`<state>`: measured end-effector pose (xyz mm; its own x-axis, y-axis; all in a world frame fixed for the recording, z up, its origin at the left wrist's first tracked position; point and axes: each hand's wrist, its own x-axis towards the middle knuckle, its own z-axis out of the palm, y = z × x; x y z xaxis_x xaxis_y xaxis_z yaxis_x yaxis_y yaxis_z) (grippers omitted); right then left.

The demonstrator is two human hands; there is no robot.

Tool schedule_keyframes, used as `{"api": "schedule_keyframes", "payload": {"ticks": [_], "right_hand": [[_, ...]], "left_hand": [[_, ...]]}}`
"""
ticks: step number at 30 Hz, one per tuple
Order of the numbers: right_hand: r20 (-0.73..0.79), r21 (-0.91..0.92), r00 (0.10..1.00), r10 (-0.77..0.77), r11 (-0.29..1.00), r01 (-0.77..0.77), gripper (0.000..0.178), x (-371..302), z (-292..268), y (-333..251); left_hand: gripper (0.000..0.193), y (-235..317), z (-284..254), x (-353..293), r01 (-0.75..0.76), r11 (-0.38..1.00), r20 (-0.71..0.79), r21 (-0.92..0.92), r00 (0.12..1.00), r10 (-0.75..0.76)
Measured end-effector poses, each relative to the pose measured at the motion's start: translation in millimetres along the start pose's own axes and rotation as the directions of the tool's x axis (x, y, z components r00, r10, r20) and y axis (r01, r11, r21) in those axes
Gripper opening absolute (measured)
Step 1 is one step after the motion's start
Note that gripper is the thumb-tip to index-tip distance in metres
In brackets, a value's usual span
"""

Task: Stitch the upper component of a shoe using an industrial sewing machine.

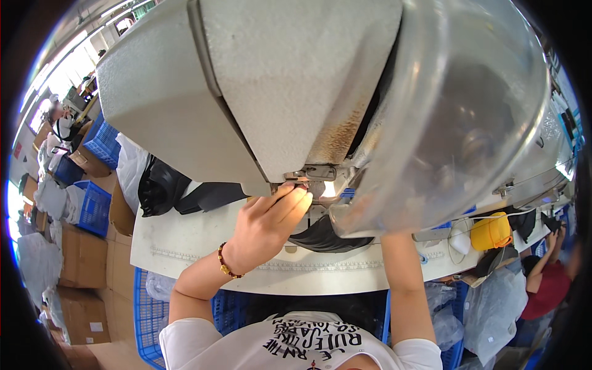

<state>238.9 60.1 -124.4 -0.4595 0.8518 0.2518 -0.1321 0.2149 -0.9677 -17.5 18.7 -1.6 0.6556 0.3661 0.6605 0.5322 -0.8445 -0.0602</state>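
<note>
A large pale grey sewing machine fills the upper middle, its lit needle area low at the centre. My left hand is at that needle area, fingers pressed together and bent at the tips. What the fingertips hold is hidden behind them. Just right of this hand, a piece of black fabric lies bunched on the white table. My right forearm reaches up behind a cloudy clear plastic cover, which hides the right hand's fingers.
More black fabric pieces lie on the table's left. Blue crates stand below the front edge. Cardboard boxes line the floor at left. A yellow container stands on the right, near a co-worker in a red top.
</note>
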Motion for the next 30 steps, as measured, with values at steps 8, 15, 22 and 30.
{"api": "schedule_keyframes", "payload": {"ticks": [8,15,22,30], "right_hand": [[0.023,0.167,1.000,0.000,0.986,-0.004,0.047,12.8,-7.7,22.5],[0.029,0.314,1.000,-0.007,0.949,-0.003,0.049,14.2,-15.8,39.1],[-0.164,-0.425,0.907,-0.387,0.858,0.288,0.034,-6.3,33.0,-50.5],[-0.238,-0.868,0.758,-0.607,0.483,0.114,0.011,0.9,80.5,-51.0]], "left_hand": [[0.030,4.5,-1.5,6.1,0.017,0.999,-0.008,-0.032,1.000,-0.017],[0.031,15.4,0.3,12.3,0.002,0.990,-0.039,0.140,0.999,0.003],[0.036,-0.7,-33.4,2.5,0.176,0.975,0.108,-0.132,0.981,-0.163],[0.032,14.0,-0.7,1.4,0.111,0.993,-0.077,0.041,0.991,-0.107]]}}
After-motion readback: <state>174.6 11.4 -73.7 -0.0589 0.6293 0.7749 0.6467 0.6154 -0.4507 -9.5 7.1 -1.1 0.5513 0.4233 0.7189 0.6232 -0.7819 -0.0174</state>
